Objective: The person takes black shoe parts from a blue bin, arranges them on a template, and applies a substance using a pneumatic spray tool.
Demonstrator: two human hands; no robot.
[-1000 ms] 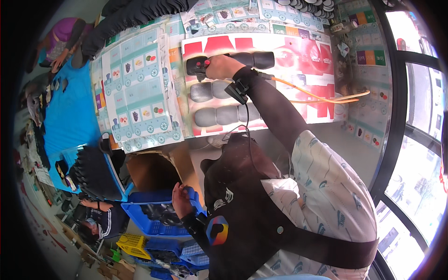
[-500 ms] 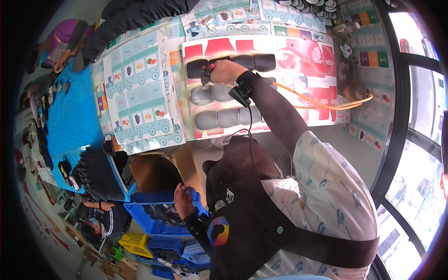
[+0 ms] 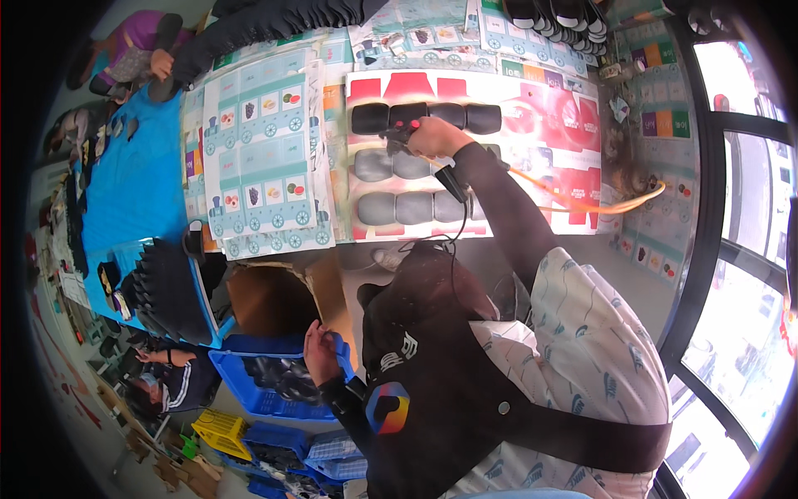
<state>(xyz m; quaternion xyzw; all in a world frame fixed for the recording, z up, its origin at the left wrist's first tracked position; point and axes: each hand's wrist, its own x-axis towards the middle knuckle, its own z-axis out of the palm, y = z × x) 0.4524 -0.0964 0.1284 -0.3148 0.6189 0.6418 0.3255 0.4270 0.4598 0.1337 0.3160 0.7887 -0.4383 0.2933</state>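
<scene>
My right hand (image 3: 434, 133) grips a small hand tool (image 3: 397, 133) with an orange hose (image 3: 582, 206) trailing off to the right. The tool's tip is over the top row of black oval pads (image 3: 370, 118). Two rows of grey pads (image 3: 391, 165) lie below it, all on a red and white sheet (image 3: 573, 116) on the table. My left hand (image 3: 320, 353) is down at my side, fingers curled on the rim of a blue crate (image 3: 249, 391) that holds dark pieces.
An open cardboard box (image 3: 274, 295) stands between the table and the blue crate. A fanned stack of black pieces (image 3: 170, 287) sits on the blue table (image 3: 133, 183). Another person (image 3: 158, 387) crouches at lower left near a yellow crate (image 3: 218, 431). Windows run along the right.
My right hand and the tool have shifted to the right along the top row of black pads. My left hand stays at the blue crate.
</scene>
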